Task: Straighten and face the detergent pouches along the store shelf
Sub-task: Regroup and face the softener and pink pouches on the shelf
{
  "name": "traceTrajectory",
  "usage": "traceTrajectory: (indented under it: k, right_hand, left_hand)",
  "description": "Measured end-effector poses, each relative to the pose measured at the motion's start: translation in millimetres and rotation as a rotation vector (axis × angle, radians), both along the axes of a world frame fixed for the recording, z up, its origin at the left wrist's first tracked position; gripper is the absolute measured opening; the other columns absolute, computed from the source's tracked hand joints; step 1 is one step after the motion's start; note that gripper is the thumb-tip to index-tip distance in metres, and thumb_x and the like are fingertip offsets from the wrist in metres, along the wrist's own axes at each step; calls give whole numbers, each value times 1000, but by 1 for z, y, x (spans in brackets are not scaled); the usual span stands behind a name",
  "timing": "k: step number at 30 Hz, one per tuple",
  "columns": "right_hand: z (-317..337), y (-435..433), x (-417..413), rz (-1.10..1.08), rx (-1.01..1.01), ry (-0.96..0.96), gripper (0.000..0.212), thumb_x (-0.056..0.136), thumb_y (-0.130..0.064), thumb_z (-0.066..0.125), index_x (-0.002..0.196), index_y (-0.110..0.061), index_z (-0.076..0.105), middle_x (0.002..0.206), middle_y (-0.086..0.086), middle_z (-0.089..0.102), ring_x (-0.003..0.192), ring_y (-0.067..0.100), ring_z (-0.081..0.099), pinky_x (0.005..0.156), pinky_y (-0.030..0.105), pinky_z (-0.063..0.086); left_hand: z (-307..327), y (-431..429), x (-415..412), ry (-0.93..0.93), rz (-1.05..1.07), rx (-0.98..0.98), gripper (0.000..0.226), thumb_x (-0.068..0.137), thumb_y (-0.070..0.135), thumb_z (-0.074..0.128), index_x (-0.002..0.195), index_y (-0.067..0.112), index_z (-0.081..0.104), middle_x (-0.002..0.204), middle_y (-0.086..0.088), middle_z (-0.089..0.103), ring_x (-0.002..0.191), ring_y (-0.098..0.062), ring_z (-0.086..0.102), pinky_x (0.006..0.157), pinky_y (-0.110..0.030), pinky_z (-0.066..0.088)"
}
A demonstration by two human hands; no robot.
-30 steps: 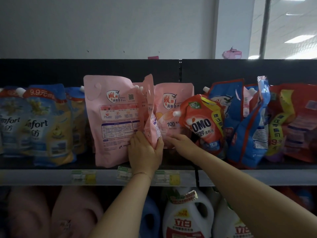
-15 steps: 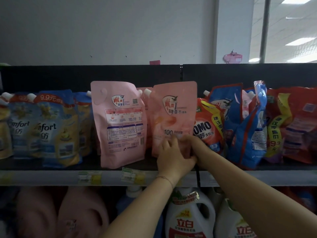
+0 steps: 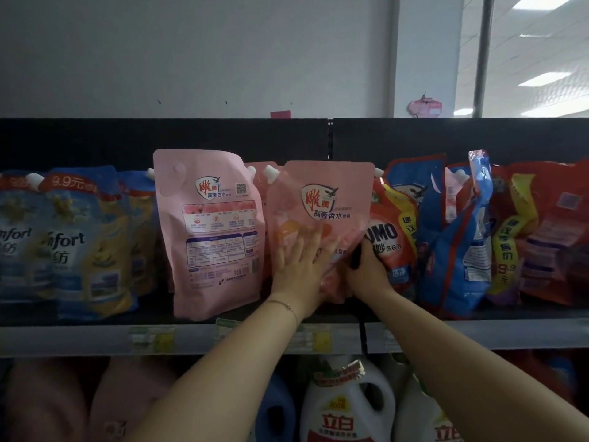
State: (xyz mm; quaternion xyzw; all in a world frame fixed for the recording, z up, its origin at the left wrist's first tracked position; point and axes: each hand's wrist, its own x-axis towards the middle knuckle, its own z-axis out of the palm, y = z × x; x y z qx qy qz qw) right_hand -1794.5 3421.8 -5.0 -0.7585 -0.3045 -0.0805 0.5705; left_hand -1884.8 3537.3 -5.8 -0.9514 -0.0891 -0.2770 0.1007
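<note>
A pink detergent pouch [image 3: 322, 199] stands upright on the shelf [image 3: 95, 338], its front label facing me. My left hand [image 3: 301, 266] presses flat on its lower front with fingers spread. My right hand [image 3: 366, 272] grips its lower right edge, fingers curled behind it. To its left another pink pouch [image 3: 210, 231] stands with its back label outward. A third pink pouch [image 3: 258, 177] shows between and behind them. A red OMO pouch [image 3: 393, 237] leans right of my right hand.
Blue and yellow Comfort pouches [image 3: 73, 244] fill the shelf's left end. Blue pouches [image 3: 459, 237] and red pouches [image 3: 548, 231] lean in disorder on the right. White detergent jugs [image 3: 347, 409] stand on the lower shelf. Price tags [image 3: 153, 338] line the shelf edge.
The pink pouch was turned from edge-on to front-facing and set upright. My left hand moved from its bottom up onto its front; my right hand shifted to its right edge.
</note>
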Motion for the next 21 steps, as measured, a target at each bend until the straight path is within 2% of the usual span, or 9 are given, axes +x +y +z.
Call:
traceTrajectory:
  k: [2, 5, 9, 11, 13, 15, 18, 19, 21]
  right_hand:
    - [5, -5, 9, -5, -7, -37, 77, 86, -21, 70, 148, -21, 24, 138, 10, 53, 125, 31, 51, 96, 35, 43]
    - [10, -9, 23, 1, -24, -15, 103, 75, -20, 81, 152, -22, 13, 145, 11, 45, 132, 32, 44, 99, 36, 40]
    - [11, -3, 35, 3, 42, 26, 113, 71, -14, 84, 152, -25, 6, 146, 12, 43, 132, 32, 44, 100, 39, 42]
    - [12, -3, 42, 2, 85, 40, 118, 68, -8, 85, 152, -26, 4, 148, 11, 41, 133, 32, 43, 98, 39, 43]
    - [15, -2, 49, 9, 116, 84, 125, 65, -1, 85, 152, -29, 0, 152, 10, 34, 136, 31, 38, 103, 43, 40]
    - [19, 2, 55, 13, 126, 134, 132, 63, 3, 85, 151, -35, -5, 154, 10, 29, 139, 31, 35, 108, 50, 37]
    - [19, 10, 61, 19, 123, 164, 135, 63, 5, 84, 150, -37, -10, 155, 10, 27, 138, 31, 36, 109, 53, 35]
    - [17, 11, 63, 28, 122, 159, 134, 65, 4, 83, 150, -37, -11, 155, 10, 28, 138, 31, 36, 109, 52, 36]
    - [15, 14, 65, 40, 105, 136, 131, 68, 2, 82, 150, -39, -12, 155, 10, 27, 138, 30, 36, 109, 52, 36]
  left_hand:
    - [3, 0, 9, 57, 22, 56, 107, 86, 49, 64, 147, 37, -24, 154, 3, -35, 145, -30, -22, 112, -63, 1]
    - [3, 3, 24, 78, 35, -4, 107, 88, 42, 64, 144, 41, -27, 153, 6, -36, 146, -30, -19, 109, -69, 7]
    - [5, 3, 38, 72, 117, -1, 113, 86, 39, 68, 142, 43, -30, 155, -1, -32, 146, -34, -10, 103, -70, 22]
    - [7, 1, 45, 79, 169, -1, 110, 88, 36, 66, 141, 43, -31, 154, -8, -33, 146, -34, -11, 102, -70, 26]
    - [12, 2, 50, 85, 192, -14, 107, 90, 37, 64, 141, 45, -30, 153, -8, -34, 146, -33, -14, 102, -70, 28]
    - [18, 10, 54, 75, 194, -11, 108, 88, 39, 65, 141, 48, -28, 154, -5, -34, 145, -31, -12, 104, -69, 24]
    - [18, 28, 62, 34, 194, 19, 108, 86, 41, 65, 144, 42, -27, 154, 2, -33, 144, -31, -4, 112, -67, 4]
    - [15, 33, 65, 5, 194, 12, 109, 86, 47, 63, 143, 40, -29, 153, 6, -36, 143, -32, -7, 113, -65, -3]
    - [10, 41, 73, -35, 200, -13, 114, 84, 60, 60, 137, 39, -39, 149, 9, -43, 139, -35, -31, 110, -62, -15]
